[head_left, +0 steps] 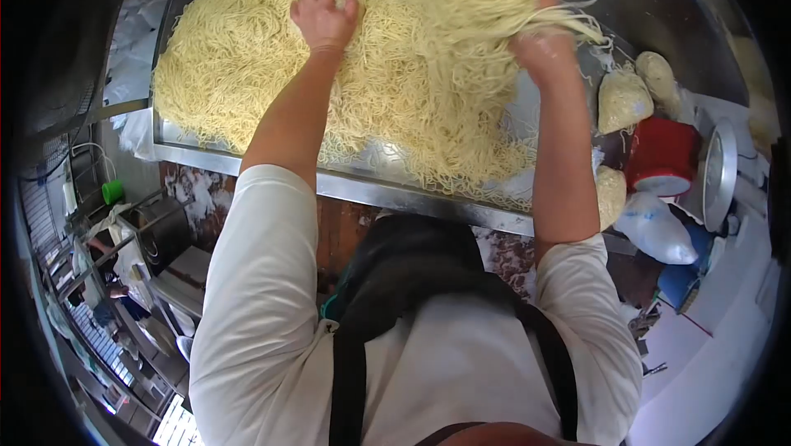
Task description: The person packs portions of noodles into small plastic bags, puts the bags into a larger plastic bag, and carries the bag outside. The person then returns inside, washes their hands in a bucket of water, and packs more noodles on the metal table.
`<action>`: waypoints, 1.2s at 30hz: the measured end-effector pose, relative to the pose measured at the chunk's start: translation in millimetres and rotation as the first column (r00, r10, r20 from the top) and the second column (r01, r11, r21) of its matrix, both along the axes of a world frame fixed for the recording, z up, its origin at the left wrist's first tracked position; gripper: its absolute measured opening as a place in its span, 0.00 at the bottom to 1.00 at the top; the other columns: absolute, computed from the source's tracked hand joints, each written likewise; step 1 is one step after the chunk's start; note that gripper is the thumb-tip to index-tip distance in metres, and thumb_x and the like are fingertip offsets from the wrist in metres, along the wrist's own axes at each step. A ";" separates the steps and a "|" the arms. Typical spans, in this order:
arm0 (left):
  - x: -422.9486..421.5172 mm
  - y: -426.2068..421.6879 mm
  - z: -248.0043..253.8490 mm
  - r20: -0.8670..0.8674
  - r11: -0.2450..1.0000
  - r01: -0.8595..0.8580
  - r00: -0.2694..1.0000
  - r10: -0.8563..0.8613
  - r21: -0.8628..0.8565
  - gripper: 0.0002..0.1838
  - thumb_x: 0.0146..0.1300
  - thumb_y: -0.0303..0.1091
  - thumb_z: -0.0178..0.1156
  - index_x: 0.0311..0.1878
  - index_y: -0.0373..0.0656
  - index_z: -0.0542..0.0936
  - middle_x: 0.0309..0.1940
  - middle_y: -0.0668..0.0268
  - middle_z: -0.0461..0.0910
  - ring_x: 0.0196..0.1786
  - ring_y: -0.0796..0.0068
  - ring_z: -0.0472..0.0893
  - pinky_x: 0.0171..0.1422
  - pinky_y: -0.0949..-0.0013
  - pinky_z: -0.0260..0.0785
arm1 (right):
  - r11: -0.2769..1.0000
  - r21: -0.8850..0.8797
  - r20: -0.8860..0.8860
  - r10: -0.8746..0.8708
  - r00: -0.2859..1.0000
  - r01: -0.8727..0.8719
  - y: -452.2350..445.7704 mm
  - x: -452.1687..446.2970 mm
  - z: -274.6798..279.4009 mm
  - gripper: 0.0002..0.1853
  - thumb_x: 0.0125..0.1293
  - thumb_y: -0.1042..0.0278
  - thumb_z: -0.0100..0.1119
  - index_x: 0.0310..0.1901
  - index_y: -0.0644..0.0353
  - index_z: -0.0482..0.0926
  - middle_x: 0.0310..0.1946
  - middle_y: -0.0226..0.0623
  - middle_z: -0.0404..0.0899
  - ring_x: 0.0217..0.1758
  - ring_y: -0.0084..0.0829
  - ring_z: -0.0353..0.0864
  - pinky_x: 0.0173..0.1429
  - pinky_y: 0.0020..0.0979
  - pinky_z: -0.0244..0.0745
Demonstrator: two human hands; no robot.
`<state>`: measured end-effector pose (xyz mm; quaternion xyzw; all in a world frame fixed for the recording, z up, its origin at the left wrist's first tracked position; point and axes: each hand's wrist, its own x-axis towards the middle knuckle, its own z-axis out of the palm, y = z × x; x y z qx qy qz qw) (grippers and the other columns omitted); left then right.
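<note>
A broad heap of pale yellow noodles (247,75) covers much of a metal tray-like table (362,186). My left hand (325,19) rests on top of the heap, its fingers bent and spread apart, with the tips partly sunk among the strands. On the right, my right hand (545,49) grips a thick bunch of noodles, raised and blurred by motion. Strands hang from that bunch down toward the heap and stick out past the wrist. The noodles hide most of my right fingers.
Bags of noodles (624,100) stand at the table's right end, near a red container (663,156), a white plastic bag (655,228) and a round scale-like dish (719,176). The table has a raised metal rim. At far left, a person's arm shows among racks, beyond a green cup (113,191).
</note>
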<state>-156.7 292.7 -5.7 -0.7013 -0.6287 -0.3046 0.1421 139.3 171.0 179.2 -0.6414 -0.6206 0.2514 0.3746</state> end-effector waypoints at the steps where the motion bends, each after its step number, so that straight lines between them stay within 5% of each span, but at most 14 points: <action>1: 0.1 -0.7 1.6 0.003 1.000 -0.009 1.000 0.009 -0.003 0.23 0.58 0.52 0.61 0.54 0.53 0.84 0.51 0.53 0.77 0.59 0.60 0.74 0.70 0.51 0.54 | 0.997 -0.057 0.137 0.063 0.989 -0.056 -4.4 4.9 -4.0 0.32 0.56 0.72 0.65 0.64 0.63 0.67 0.54 0.50 0.77 0.57 0.50 0.77 0.60 0.41 0.73; 3: -1.1 -2.8 2.4 0.014 1.000 -0.019 1.000 0.019 -0.021 0.25 0.59 0.55 0.57 0.56 0.54 0.83 0.51 0.53 0.77 0.59 0.61 0.74 0.71 0.52 0.52 | 0.981 -0.043 0.257 0.194 0.947 -0.189 -29.4 26.0 -80.4 0.32 0.57 0.69 0.66 0.64 0.63 0.69 0.60 0.55 0.73 0.62 0.55 0.72 0.66 0.43 0.69; 5: 0.2 -0.5 -2.5 0.025 0.998 -0.045 0.999 0.047 -0.046 0.25 0.59 0.53 0.57 0.57 0.54 0.82 0.55 0.54 0.75 0.63 0.62 0.71 0.74 0.47 0.48 | 0.971 -0.237 0.268 0.090 0.959 -0.024 -53.3 13.1 -124.0 0.34 0.56 0.68 0.68 0.65 0.64 0.68 0.64 0.55 0.69 0.68 0.53 0.67 0.72 0.43 0.62; 7: 6.2 -1.1 3.6 0.023 0.994 -0.053 0.998 0.055 -0.098 0.25 0.60 0.52 0.56 0.57 0.53 0.82 0.57 0.53 0.74 0.66 0.63 0.70 0.76 0.47 0.46 | 0.997 0.007 0.081 -0.078 0.994 0.077 -61.8 -13.9 -181.2 0.36 0.55 0.68 0.69 0.66 0.63 0.68 0.61 0.54 0.71 0.67 0.51 0.68 0.74 0.42 0.62; 9: 9.4 -0.5 12.5 0.029 0.992 -0.054 0.998 0.058 -0.111 0.25 0.60 0.52 0.56 0.56 0.52 0.83 0.57 0.52 0.75 0.65 0.63 0.70 0.75 0.49 0.47 | 0.992 -0.012 0.464 0.120 0.878 -0.129 -42.9 -6.0 -195.4 0.31 0.48 0.70 0.75 0.58 0.57 0.78 0.56 0.52 0.76 0.65 0.49 0.71 0.72 0.41 0.63; 12: 2.4 -0.8 6.6 -0.024 0.996 -0.046 0.999 0.044 -0.082 0.25 0.61 0.52 0.56 0.57 0.52 0.82 0.57 0.51 0.75 0.65 0.62 0.71 0.73 0.51 0.50 | 0.995 0.097 -0.129 0.002 0.992 0.011 -7.1 -20.9 -88.3 0.26 0.53 0.66 0.73 0.55 0.60 0.79 0.55 0.53 0.78 0.60 0.44 0.76 0.67 0.39 0.69; 13: 1.8 -4.3 0.3 -0.025 0.996 -0.025 0.999 0.022 -0.091 0.25 0.61 0.53 0.56 0.57 0.53 0.82 0.58 0.51 0.75 0.64 0.61 0.71 0.73 0.51 0.51 | 0.992 0.123 -0.523 0.047 0.851 0.021 -12.4 -26.2 -28.4 0.26 0.55 0.63 0.72 0.56 0.61 0.78 0.56 0.54 0.77 0.59 0.44 0.77 0.66 0.39 0.71; 18: 4.4 -3.1 6.9 -0.083 0.993 -0.088 0.993 0.081 -0.082 0.24 0.60 0.53 0.59 0.57 0.55 0.82 0.59 0.53 0.75 0.63 0.60 0.72 0.71 0.50 0.54 | 0.953 -0.302 0.140 0.077 0.987 -0.032 -15.0 18.5 -52.6 0.31 0.59 0.65 0.69 0.63 0.63 0.70 0.62 0.54 0.72 0.63 0.48 0.73 0.68 0.42 0.68; 23: 6.9 -1.4 3.0 -0.032 0.995 -0.067 0.997 0.065 -0.079 0.24 0.61 0.52 0.57 0.58 0.54 0.82 0.59 0.54 0.73 0.66 0.62 0.70 0.74 0.47 0.48 | 0.946 -0.285 0.459 -0.005 0.888 0.152 -10.7 43.9 -153.7 0.42 0.57 0.66 0.70 0.73 0.59 0.61 0.70 0.55 0.63 0.73 0.48 0.63 0.76 0.39 0.59; 25: 7.8 -2.7 6.9 -0.020 0.995 -0.069 0.997 0.068 -0.067 0.24 0.60 0.52 0.58 0.57 0.53 0.82 0.59 0.54 0.73 0.65 0.62 0.70 0.73 0.47 0.49 | 0.976 -0.163 0.006 -0.145 0.989 0.144 16.9 38.7 -163.9 0.40 0.58 0.66 0.69 0.71 0.60 0.63 0.67 0.55 0.67 0.71 0.45 0.67 0.74 0.39 0.61; 29: 10.3 -5.4 12.4 -0.092 0.992 -0.095 0.992 0.087 -0.084 0.24 0.62 0.52 0.59 0.60 0.56 0.80 0.60 0.56 0.74 0.65 0.61 0.71 0.72 0.51 0.53 | 0.984 -0.175 -0.120 -0.045 0.992 0.023 31.2 26.1 -75.6 0.33 0.61 0.66 0.66 0.68 0.59 0.66 0.61 0.50 0.74 0.62 0.39 0.76 0.70 0.39 0.67; 32: 4.5 -0.5 3.7 -0.077 0.993 -0.085 0.994 0.079 -0.079 0.24 0.61 0.52 0.59 0.59 0.55 0.81 0.61 0.57 0.74 0.65 0.62 0.70 0.72 0.52 0.53 | 0.960 -0.271 -0.658 -0.134 0.741 -0.067 30.9 2.9 -33.9 0.34 0.61 0.67 0.66 0.68 0.59 0.66 0.63 0.46 0.73 0.60 0.41 0.77 0.66 0.39 0.71; 34: 4.7 -2.0 7.1 -0.010 0.998 -0.028 1.000 0.027 -0.053 0.24 0.59 0.51 0.59 0.57 0.53 0.82 0.57 0.54 0.75 0.64 0.61 0.72 0.72 0.50 0.51 | 0.981 -0.168 -0.554 -0.012 0.832 -0.098 20.5 8.6 -43.0 0.34 0.61 0.68 0.67 0.68 0.59 0.66 0.64 0.44 0.72 0.62 0.42 0.76 0.65 0.38 0.73; 36: 4.3 -2.1 5.3 -0.005 0.999 -0.026 1.000 0.026 -0.041 0.24 0.59 0.51 0.60 0.57 0.54 0.82 0.58 0.54 0.75 0.63 0.60 0.72 0.72 0.50 0.51 | 0.946 0.069 0.304 0.283 0.910 -0.317 -6.1 47.8 -88.7 0.34 0.62 0.68 0.66 0.69 0.58 0.66 0.65 0.44 0.71 0.63 0.42 0.75 0.65 0.37 0.74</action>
